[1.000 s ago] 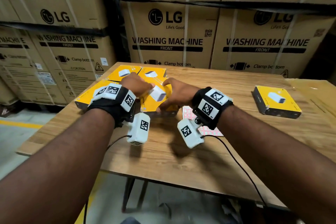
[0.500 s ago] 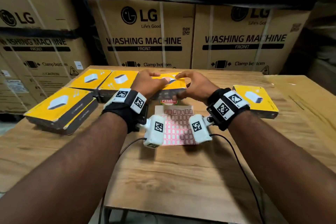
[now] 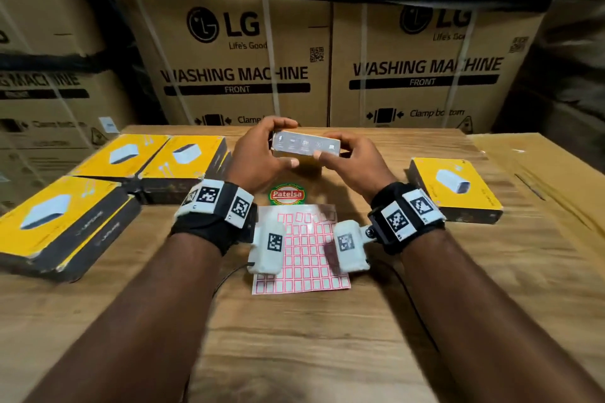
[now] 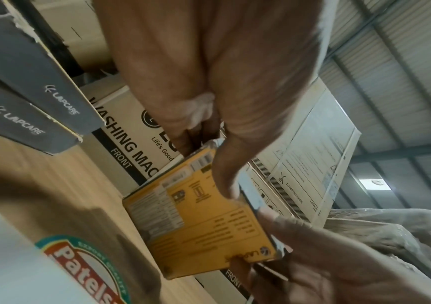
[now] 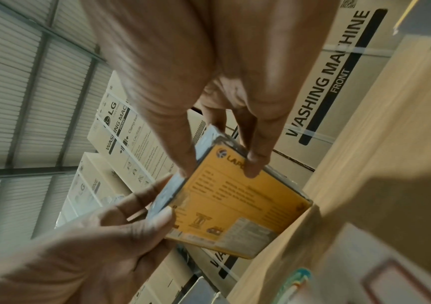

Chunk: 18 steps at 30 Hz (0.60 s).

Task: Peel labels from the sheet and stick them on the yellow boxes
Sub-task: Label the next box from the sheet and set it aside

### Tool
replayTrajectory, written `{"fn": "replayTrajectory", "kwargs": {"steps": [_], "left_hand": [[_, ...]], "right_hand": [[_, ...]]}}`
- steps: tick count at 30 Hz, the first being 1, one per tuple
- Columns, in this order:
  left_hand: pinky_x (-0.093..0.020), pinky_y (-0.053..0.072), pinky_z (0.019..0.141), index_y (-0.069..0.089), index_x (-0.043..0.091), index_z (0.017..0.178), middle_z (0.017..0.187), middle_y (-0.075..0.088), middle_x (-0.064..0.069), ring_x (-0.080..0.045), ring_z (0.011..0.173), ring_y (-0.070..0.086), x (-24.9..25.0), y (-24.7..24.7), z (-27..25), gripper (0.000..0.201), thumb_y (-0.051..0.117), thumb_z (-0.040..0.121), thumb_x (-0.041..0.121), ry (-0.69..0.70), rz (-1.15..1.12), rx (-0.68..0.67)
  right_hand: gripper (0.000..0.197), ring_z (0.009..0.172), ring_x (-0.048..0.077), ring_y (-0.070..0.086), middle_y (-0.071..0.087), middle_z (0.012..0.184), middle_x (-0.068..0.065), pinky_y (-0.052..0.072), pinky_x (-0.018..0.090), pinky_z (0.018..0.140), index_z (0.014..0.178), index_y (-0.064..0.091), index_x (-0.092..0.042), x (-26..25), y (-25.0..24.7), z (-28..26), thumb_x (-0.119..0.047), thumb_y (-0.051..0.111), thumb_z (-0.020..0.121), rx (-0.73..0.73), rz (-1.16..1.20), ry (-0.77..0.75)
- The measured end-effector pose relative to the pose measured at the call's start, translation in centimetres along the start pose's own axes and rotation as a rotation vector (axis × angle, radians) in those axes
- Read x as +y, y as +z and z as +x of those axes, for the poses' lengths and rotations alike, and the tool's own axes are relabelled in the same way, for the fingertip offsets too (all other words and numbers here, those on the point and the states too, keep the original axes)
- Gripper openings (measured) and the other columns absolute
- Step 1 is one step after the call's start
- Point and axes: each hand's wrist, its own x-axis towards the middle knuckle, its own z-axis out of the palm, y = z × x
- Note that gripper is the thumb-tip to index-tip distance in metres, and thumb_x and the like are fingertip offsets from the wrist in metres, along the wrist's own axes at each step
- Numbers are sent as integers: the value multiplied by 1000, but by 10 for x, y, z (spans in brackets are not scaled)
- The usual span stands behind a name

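Observation:
Both hands hold one yellow box (image 3: 306,147) in the air above the far end of the table, tipped up so that its grey side faces me. My left hand (image 3: 266,149) grips its left end and my right hand (image 3: 340,150) grips its right end. In the left wrist view the box's printed yellow back (image 4: 204,216) shows, with my left thumb on it. The right wrist view shows the same back (image 5: 235,201) under my right fingers (image 5: 254,162). The label sheet (image 3: 301,255), a grid of red-edged labels, lies flat between my wrists.
Three yellow boxes (image 3: 42,222) (image 3: 121,155) (image 3: 186,157) lie on the wooden table (image 3: 294,337) at the left. Another yellow box (image 3: 455,186) lies at the right. A round Patelsa sticker (image 3: 287,195) sits beyond the sheet. Large washing machine cartons (image 3: 235,75) stand behind the table.
Both hands carried the box from the left group to above the sheet's far end. They have since raised it and tipped it onto its edge.

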Motion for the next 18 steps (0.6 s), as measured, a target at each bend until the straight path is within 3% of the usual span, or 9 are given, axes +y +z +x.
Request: {"fn": "replayTrajectory", "kwargs": {"steps": [3,5,10,14,18], "left_hand": [[-16,51,91,60,15,120,116,66,4,-4,105,63,-11,-4,1,51,77,75,-1,27,-55,80],[-10,48,86,60,13,120,114,66,3,-4,104,63,-19,-4,1,47,75,77,-1,31,-93,97],[-19,50,94,58,13,121,116,67,0,-7,109,64,-27,-1,3,45,73,81,0,46,-217,75],[-18,50,92,55,9,125,119,67,-3,-7,110,64,-26,-2,3,44,70,84,-2,64,-289,78],[-17,48,95,56,12,126,121,66,1,-5,114,62,-28,-3,-1,43,67,87,0,99,-279,84]], "right_hand": [[43,96,6,61,66,111,-4,48,10,76,122,62,-16,-11,5,5,-23,77,82,-17,-41,-40],[47,98,4,60,65,111,-6,49,12,77,123,61,-18,-15,2,7,-23,79,80,-35,-72,-56],[47,106,6,60,63,109,-13,52,21,83,123,60,-21,-20,-13,4,-17,78,80,-43,-159,-70],[37,98,11,67,70,106,-7,57,41,87,111,64,-20,-17,-15,4,-18,81,78,-12,-94,-64],[37,90,12,69,70,105,-7,58,43,85,108,65,-22,-12,-17,4,-14,82,76,11,-130,-77]]}}
